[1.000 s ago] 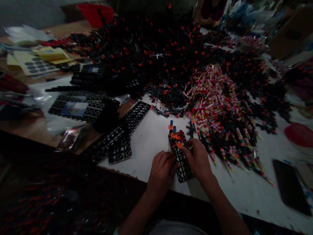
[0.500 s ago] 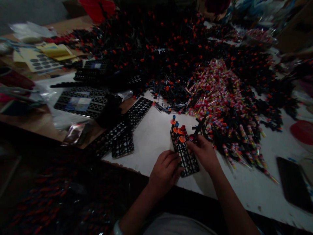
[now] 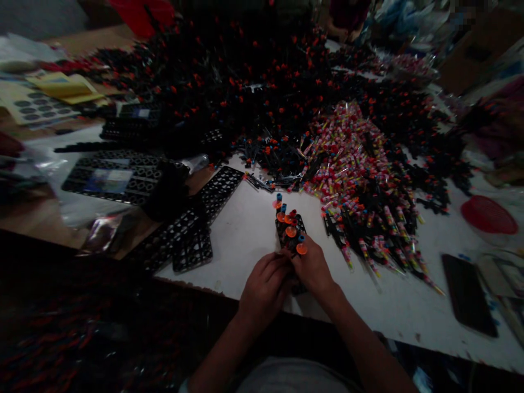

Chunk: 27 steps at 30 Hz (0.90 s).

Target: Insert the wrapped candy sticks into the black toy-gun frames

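My left hand (image 3: 264,281) is closed with curled fingers at the left side of a small black perforated tray (image 3: 298,222); its fingertips meet my right thumb. My right hand (image 3: 313,267) is closed over the tray's near part, around a small black toy gun that is mostly hidden. An orange cup with a blue tip (image 3: 302,248) shows at its fingers. Several similar orange cups (image 3: 290,231) with blue or red tips stand upright at the tray's far left side. What lies between my left fingertips cannot be seen.
A heap of bright wrapped tubes (image 3: 347,153) lies ahead right, beside a large pile of black toy guns (image 3: 229,82). More perforated trays (image 3: 223,191) lie left. At right are a phone (image 3: 469,295) and a red lid (image 3: 489,214). Another person (image 3: 347,22) is across the table.
My right hand has moved left and in over the tray, bringing the black toy gun from beside the heap. Both hands now touch. The view has shifted slightly to the right.
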Tool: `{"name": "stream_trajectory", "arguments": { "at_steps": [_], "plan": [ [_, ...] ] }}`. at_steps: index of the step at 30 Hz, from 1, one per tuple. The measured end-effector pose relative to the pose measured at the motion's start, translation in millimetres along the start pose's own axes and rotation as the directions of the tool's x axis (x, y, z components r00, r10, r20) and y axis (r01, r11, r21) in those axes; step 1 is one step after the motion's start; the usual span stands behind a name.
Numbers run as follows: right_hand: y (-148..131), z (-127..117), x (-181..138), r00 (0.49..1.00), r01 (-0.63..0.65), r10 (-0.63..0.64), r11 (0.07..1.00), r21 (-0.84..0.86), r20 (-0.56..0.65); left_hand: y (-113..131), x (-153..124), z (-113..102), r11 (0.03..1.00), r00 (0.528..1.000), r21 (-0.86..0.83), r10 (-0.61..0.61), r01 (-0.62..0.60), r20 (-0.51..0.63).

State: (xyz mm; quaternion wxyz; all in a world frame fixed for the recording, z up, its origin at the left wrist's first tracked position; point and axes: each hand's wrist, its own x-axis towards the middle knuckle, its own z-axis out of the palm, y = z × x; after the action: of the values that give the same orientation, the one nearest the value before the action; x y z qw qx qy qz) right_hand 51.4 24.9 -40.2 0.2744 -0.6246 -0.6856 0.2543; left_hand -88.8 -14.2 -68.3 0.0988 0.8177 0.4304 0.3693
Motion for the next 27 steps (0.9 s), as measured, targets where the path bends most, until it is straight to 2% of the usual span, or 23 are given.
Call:
{"name": "stream_trajectory", "arguments": {
  "at_steps": [1, 3, 5, 7, 8, 10, 12, 13, 15, 16, 17, 18, 19, 21, 23, 27],
  "plan": [
    [3.6, -10.9, -2.6, 1.0, -0.003, 0.003, 0.999, -0.036, -0.003, -0.2, 0.1, 0.6, 1.0, 1.0, 0.006, -0.014, 0.014, 0.003],
    [15.4, -36.2, -10.4, 0.994, -0.082, 0.063, 0.974, -0.213, -0.094, -0.5, -0.4, 1.7, 0.999, 0.999, 0.012, -0.036, 0.036, -0.006],
    [30.5, -59.3, -19.0, 0.966, -0.241, 0.171, 0.864, -0.442, -0.193, -0.7, -1.5, 2.1, 0.999, 0.998, 0.012, -0.048, 0.048, -0.029],
    [43.4, -73.7, -24.4, 0.946, -0.324, 0.279, 0.763, -0.559, -0.168, -0.5, -2.7, 1.5, 0.999, 0.998, 0.007, -0.04, 0.04, -0.042],
    [47.3, -76.4, -25.1, 0.941, -0.33, 0.317, 0.765, -0.553, -0.123, -0.3, -3.1, 0.8, 1.0, 0.999, 0.003, -0.027, 0.027, -0.04],
    [47.9, -73.1, -22.1, 0.939, -0.33, 0.341, 0.865, -0.378, -0.041, 0.3, -3.6, -0.7, 1.0, 1.0, -0.004, 0.013, -0.013, -0.027],
    [39.6, -60.3, -14.8, 0.942, -0.335, 0.335, 0.942, 0.011, 0.031, 1.0, -3.4, -1.9, 0.999, 0.999, -0.006, 0.046, -0.046, -0.011],
    [33.4, -51.7, -10.5, 0.941, -0.34, 0.331, 0.911, 0.234, 0.077, 1.3, -3.2, -2.2, 0.999, 0.998, -0.005, 0.054, -0.054, -0.007],
    [20.4, -33.2, -2.8, 0.94, -0.34, 0.293, 0.743, 0.576, 0.178, 1.7, -2.8, -2.4, 0.998, 0.998, -0.011, 0.059, -0.059, -0.002],
    [14.9, -24.5, -0.1, 0.939, -0.342, 0.272, 0.67, 0.659, 0.211, 1.7, -2.8, -2.2, 0.998, 0.998, -0.016, 0.057, -0.057, 0.004],
    [10.7, -16.9, 1.7, 0.938, -0.344, 0.263, 0.64, 0.687, 0.225, 1.7, -2.8, -2.0, 0.998, 0.999, -0.021, 0.054, -0.054, 0.009],
    [7.8, -10.6, 2.7, 0.94, -0.34, 0.262, 0.657, 0.673, 0.219, 1.6, -2.9, -1.8, 0.998, 0.999, -0.025, 0.052, -0.051, 0.012],
    [6.1, -5.9, 2.9, 0.947, -0.321, 0.259, 0.718, 0.618, 0.191, 1.3, -3.0, -1.6, 0.998, 0.999, -0.028, 0.049, -0.049, 0.015],
    [4.7, -1.1, 2.0, 0.967, -0.256, 0.226, 0.859, 0.443, 0.12, 0.7, -3.3, -1.0, 0.998, 0.999, -0.03, 0.05, -0.049, 0.012],
    [4.1, -1.5, 0.7, 0.986, -0.162, 0.145, 0.95, 0.266, 0.085, 0.2, -3.4, -0.4, 0.998, 0.999, -0.034, 0.053, -0.053, 0.0],
    [3.0, -8.1, -1.0, 0.993, -0.031, 0.022, 0.996, 0.078, 0.115, 0.2, -3.1, 0.5, 0.998, 0.999, -0.047, 0.036, -0.036, -0.012]
  ]
}}
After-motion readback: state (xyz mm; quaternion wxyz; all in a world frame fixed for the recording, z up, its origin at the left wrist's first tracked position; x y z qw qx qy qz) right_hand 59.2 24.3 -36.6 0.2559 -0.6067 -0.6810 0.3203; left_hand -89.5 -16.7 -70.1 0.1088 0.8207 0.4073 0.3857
